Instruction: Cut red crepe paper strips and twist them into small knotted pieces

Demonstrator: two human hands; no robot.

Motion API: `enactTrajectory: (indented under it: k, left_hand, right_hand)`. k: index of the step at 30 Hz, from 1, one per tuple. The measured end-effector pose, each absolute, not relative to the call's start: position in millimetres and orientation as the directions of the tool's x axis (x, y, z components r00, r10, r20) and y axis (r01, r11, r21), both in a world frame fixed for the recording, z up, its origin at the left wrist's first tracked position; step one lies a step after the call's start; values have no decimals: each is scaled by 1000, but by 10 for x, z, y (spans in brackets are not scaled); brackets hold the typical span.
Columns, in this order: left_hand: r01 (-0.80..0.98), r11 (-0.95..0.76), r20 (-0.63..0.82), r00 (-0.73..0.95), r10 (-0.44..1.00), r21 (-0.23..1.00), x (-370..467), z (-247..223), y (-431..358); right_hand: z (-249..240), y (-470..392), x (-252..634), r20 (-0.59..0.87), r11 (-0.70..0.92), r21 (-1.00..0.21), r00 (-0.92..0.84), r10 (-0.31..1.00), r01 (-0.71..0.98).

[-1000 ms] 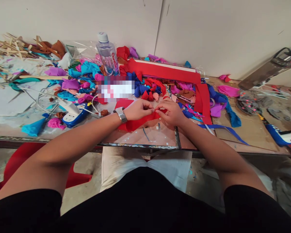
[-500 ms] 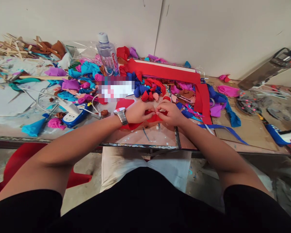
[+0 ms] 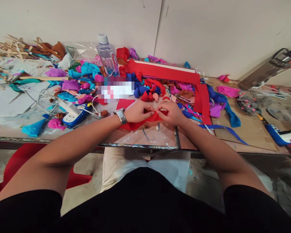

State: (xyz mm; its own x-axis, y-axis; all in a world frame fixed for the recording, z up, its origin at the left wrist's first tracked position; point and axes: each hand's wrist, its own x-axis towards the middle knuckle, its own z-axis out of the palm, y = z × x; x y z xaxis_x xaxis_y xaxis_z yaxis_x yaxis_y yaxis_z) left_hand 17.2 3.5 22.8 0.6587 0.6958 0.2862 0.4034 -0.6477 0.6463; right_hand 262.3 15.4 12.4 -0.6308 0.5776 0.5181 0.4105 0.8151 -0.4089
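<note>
Between my two hands runs a strip of red crepe paper (image 3: 138,125), held low over the table near its front edge. My left hand (image 3: 141,112), with a metal watch (image 3: 121,116) at the wrist, pinches the strip between thumb and fingers. Facing it, my right hand (image 3: 169,111) pinches the strip's right end, the fingertips of both hands almost touching. Part of the paper is hidden under the fingers. Just beyond lie small rolled red and blue paper pieces (image 3: 149,95).
A water bottle (image 3: 108,56) stands behind the paper scraps. At left lie a blue-and-white power strip (image 3: 74,118) and wooden sticks (image 3: 12,48). A long red paper strip (image 3: 165,72) lies at the back. Cardboard (image 3: 252,132) and a dark bottle (image 3: 262,69) are at right.
The red strip shows a little more between my hands, its lower edge shifted slightly. Both hands keep their pinch in nearly the same place.
</note>
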Motion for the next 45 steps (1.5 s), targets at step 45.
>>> enactTrajectory:
  k: [45]
  left_hand:
    - [915, -402, 99, 398, 912, 29, -44, 399, 192]
  right_hand:
    - [130, 641, 3066, 607, 516, -438, -182, 774, 736]
